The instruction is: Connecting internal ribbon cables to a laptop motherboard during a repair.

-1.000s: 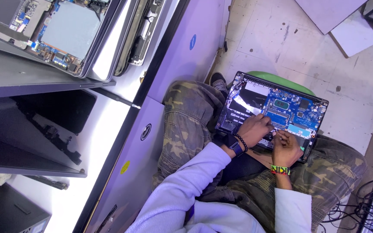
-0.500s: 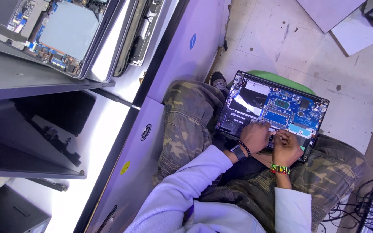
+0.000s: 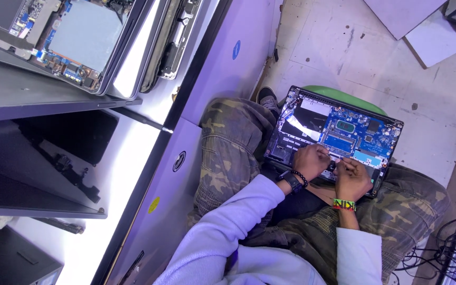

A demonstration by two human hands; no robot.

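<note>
Both hands, left hand [image 3: 311, 160] and right hand [image 3: 352, 178], close together, press the opened laptop [image 3: 339, 134] at 6 o'clock; slipping risks board damage.

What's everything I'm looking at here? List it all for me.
Opened laptop: one, black shell with blue circuit board, on the person's lap.
Green seat: one, under the laptop.
Dismantled laptops: at least two, grey and black, on the white bench at upper left.
Black panel: one, on the bench at left.
Cables: several, black, lower right floor.
Pale boards: two, top right floor.
Camouflage trousers: one pair.
Left hand: dark beaded bracelet, on the laptop's near edge.
Right hand: bright beaded bracelet, beside it.
</note>
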